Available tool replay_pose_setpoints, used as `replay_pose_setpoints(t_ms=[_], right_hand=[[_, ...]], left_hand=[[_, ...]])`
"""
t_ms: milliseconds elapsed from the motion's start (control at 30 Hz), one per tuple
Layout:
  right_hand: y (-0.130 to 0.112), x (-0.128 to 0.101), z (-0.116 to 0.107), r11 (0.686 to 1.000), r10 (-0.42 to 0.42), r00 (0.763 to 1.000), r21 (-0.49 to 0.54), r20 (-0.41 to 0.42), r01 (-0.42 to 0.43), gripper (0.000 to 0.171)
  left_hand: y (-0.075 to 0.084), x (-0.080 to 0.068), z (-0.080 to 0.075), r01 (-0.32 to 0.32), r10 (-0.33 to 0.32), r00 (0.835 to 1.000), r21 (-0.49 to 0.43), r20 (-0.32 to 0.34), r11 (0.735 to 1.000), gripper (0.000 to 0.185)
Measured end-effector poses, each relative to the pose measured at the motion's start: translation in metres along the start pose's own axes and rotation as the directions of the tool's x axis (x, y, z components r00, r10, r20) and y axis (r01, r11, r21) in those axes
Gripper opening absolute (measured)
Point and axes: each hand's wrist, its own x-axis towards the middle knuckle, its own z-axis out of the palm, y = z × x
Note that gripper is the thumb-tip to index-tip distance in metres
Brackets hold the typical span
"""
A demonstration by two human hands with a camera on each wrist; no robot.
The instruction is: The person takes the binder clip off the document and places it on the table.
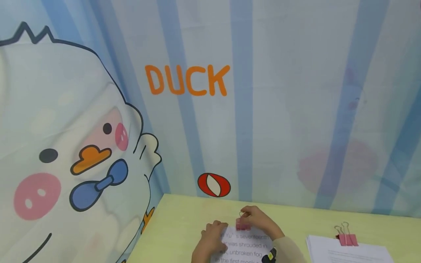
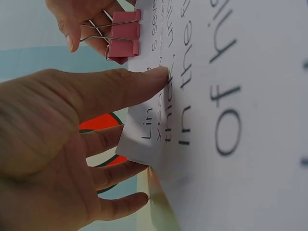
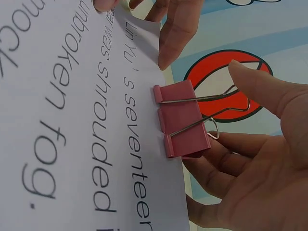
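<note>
A pink binder clip (image 3: 183, 118) sits on the top edge of a printed paper stack (image 1: 241, 249), its wire handles pointing away from the sheets. My right hand (image 1: 260, 220) holds the clip at its handles, the thumb by the front wire loop and the fingers curled behind. On the stack's left corner, my left hand (image 1: 211, 239) grips the paper, thumb pressed on the printed face and the other fingers beyond the edge. In the left wrist view the corner stands raised and the fingers (image 2: 118, 175) lie partly behind it.
To the right on the pale yellow table (image 1: 177, 219) lies a second paper stack (image 1: 355, 255), with another pink binder clip (image 1: 348, 240) on its top edge. Behind the table hangs a blue striped curtain (image 1: 269, 109) with a duck print.
</note>
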Motion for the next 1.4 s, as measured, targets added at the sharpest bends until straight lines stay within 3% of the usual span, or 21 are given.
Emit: replay_pose_setpoints(t_ms=[267, 433, 667, 867, 1033, 1200, 1400], right_hand=[[0.003, 0.002, -0.004, 0.999, -0.035, 0.999, -0.020, 0.026, 0.035, 0.041], [0.004, 0.003, -0.003, 0.989, -0.105, 0.994, -0.101, 0.011, 0.105, 0.037], [0.007, 0.006, -0.001, 0.989, -0.114, 0.993, -0.090, 0.026, 0.116, 0.025], [0.009, 0.011, -0.006, 0.982, -0.136, 0.991, -0.137, -0.011, 0.133, 0.029], [0.008, 0.014, -0.012, 0.975, -0.155, 0.988, -0.159, 0.004, 0.154, 0.037], [0.003, 0.014, -0.018, 0.969, -0.186, 0.981, -0.157, 0.054, 0.193, 0.038], [-0.001, 0.007, -0.031, 0.979, -0.180, 0.975, -0.076, 0.126, 0.191, 0.041]], left_hand=[[0.004, 0.000, 0.000, 0.019, -0.019, 1.000, 0.010, 0.000, 1.000, 0.061], [0.004, -0.002, -0.001, 0.011, -0.011, 1.000, 0.010, -0.008, 1.000, 0.061], [0.000, 0.000, 0.002, 0.045, -0.046, 0.998, 0.017, 0.032, 0.999, 0.061], [-0.001, 0.004, 0.007, 0.043, -0.045, 0.998, 0.044, 0.046, 0.998, 0.061], [0.000, 0.005, 0.005, 0.018, -0.020, 0.999, 0.058, 0.041, 0.998, 0.061], [-0.001, 0.004, 0.000, 0.022, -0.026, 0.999, 0.082, 0.045, 0.996, 0.060], [-0.004, 0.004, -0.002, 0.007, -0.012, 0.999, 0.099, 0.049, 0.995, 0.061]])
